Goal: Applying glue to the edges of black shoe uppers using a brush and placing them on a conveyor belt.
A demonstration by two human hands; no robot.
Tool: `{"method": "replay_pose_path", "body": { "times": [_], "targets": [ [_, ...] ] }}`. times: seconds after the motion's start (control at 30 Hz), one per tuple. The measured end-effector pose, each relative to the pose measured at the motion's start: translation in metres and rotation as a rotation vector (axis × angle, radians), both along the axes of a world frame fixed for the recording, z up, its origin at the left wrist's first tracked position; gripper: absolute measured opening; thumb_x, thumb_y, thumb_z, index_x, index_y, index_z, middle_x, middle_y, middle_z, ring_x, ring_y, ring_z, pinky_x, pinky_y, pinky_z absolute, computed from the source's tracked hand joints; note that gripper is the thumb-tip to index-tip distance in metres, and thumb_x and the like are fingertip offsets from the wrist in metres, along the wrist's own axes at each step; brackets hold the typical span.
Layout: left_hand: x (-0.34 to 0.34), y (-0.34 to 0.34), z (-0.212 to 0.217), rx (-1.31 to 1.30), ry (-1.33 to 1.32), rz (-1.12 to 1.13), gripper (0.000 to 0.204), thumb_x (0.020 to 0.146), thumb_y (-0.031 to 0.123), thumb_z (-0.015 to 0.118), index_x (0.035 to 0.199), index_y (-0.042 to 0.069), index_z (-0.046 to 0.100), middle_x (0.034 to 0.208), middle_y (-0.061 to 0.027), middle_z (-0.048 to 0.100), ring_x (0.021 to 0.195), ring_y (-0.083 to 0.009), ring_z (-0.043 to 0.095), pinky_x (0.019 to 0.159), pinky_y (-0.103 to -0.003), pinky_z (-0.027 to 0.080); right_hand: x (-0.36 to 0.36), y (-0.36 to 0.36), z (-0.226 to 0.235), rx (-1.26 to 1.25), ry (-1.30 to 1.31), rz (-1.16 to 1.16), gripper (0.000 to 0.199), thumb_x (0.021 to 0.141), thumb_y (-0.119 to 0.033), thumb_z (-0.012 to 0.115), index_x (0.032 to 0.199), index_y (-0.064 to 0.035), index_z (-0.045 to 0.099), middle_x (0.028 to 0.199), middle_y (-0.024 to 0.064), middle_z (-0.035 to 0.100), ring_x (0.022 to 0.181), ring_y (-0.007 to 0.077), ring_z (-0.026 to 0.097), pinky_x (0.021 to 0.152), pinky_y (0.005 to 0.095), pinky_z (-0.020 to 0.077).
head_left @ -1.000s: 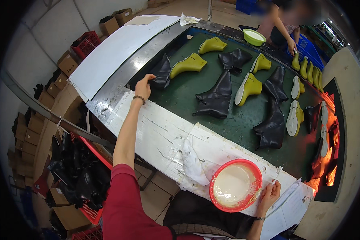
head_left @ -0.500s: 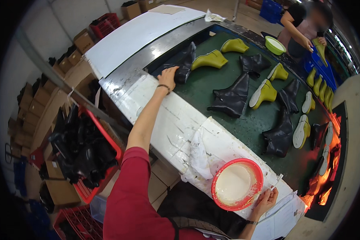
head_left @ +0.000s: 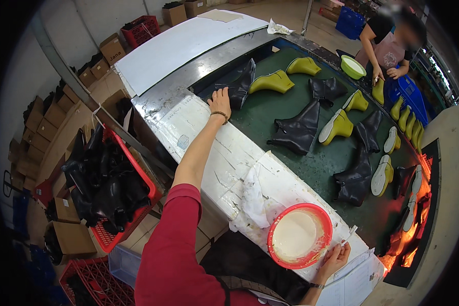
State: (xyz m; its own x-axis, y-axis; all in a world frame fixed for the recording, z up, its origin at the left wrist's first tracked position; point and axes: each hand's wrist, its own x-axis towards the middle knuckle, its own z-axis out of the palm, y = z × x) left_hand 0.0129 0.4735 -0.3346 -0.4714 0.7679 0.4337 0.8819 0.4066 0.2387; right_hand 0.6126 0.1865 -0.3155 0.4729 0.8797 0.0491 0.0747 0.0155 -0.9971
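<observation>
At the far left edge of a dark green conveyor belt [head_left: 290,176] lies a black boot upper [head_left: 241,87]. My left hand [head_left: 220,103] has its fingers closed over the near side of this boot upper. My right hand [head_left: 335,259] pinches a thin white-handled brush [head_left: 349,235] beside a red bowl [head_left: 323,220] of creamy white liquid. Across the belt lie more black boot uppers [head_left: 297,128] and yellow-green shoe lasts [head_left: 273,82], some showing pale soles. A crumpled white cloth [head_left: 253,200] lies left of the bowl.
Glowing orange heat [head_left: 412,239] shows at the belt's right end. A co-worker [head_left: 385,48] handles a yellow-green last on the far side, near a green bowl [head_left: 353,67] and a blue crate [head_left: 412,94]. To my left stands a red crate [head_left: 150,178] of black boots.
The view has shifted slightly. My left hand stays on the boot upper and my right hand keeps the brush by the bowl. The co-worker's yellow-green last has come down toward the belt's far edge.
</observation>
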Motion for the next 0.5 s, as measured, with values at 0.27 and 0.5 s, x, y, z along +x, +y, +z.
{"method": "replay_pose_path", "body": {
  "times": [0.27, 0.5],
  "targets": [
    [-0.048, 0.014, 0.015, 0.437, -0.287, -0.093, 0.039, 0.09, -0.001, 0.059, 0.124, 0.017, 0.06, 0.114, -0.0136, 0.07, 0.106, -0.0386, 0.067, 0.091, -0.046, 0.053, -0.006, 0.002, 0.0, -0.005, 0.041, -0.009, 0.02, 0.102, -0.008, 0.059, 0.12, -0.0016, 0.057, 0.071, -0.0064, 0.048, 0.049, -0.0008, 0.032, 0.04, 0.018, 0.0232],
    [-0.081, 0.03, 0.026, 0.533, -0.461, 0.001, 0.046, 0.084, -0.003, 0.061, 0.123, 0.021, 0.068, 0.114, -0.0143, 0.073, 0.108, -0.0354, 0.069, 0.093, -0.042, 0.053, -0.005, 0.004, -0.001, -0.024, -0.009, -0.067, 0.02, 0.102, -0.008, 0.059, 0.12, -0.0009, 0.057, 0.072, -0.0058, 0.049, 0.05, -0.0005, 0.032, 0.041, 0.0182, 0.023]
  ]
}}
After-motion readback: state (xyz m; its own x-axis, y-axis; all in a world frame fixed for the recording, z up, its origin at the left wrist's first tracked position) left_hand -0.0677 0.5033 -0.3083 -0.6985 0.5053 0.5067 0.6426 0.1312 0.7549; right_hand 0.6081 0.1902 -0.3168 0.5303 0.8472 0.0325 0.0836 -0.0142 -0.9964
